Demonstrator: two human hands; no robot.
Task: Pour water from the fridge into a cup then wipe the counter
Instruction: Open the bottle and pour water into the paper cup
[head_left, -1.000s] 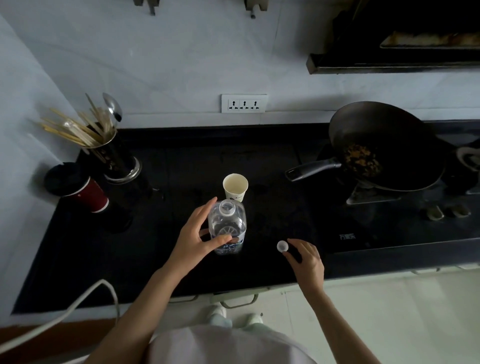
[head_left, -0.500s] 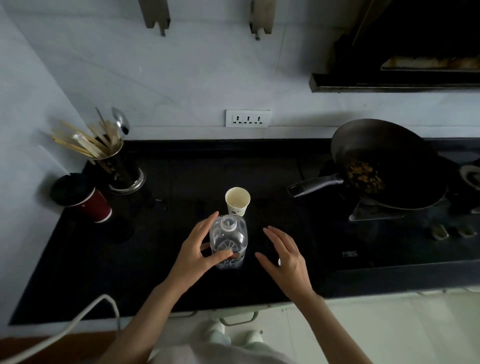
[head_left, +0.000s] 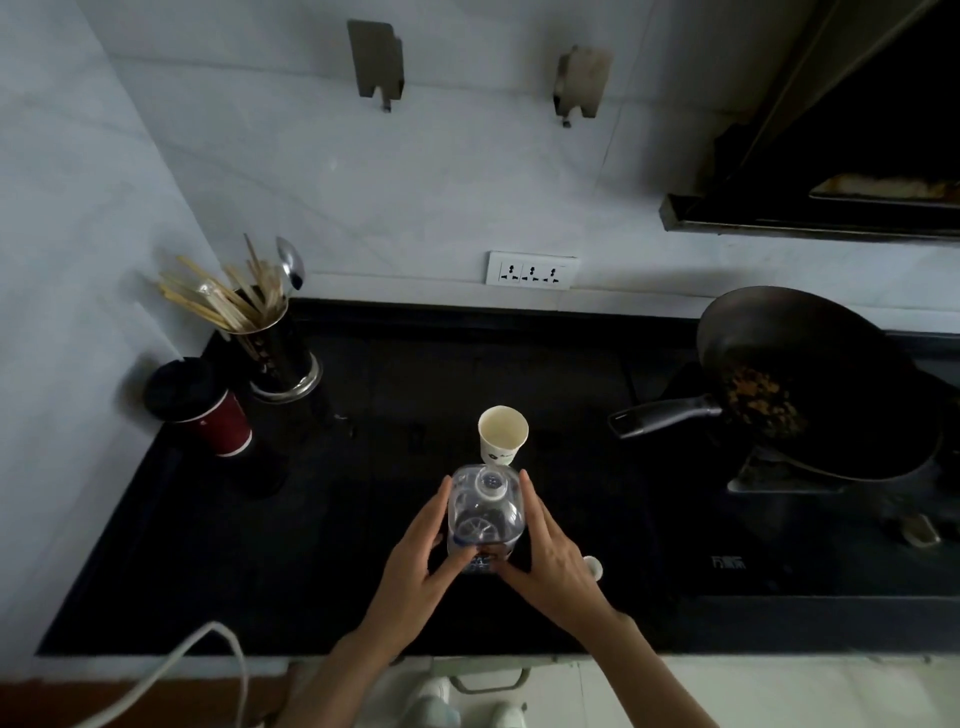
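Standing uncapped on the black counter (head_left: 208, 545), bottle (head_left: 485, 512) near cup (head_left: 502, 434).

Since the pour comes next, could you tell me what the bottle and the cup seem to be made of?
The bottle: clear, glossy plastic by its look; the counter shows through its walls. The cup: probably paper, matte off-white, with a thin rolled rim and a small printed mark.
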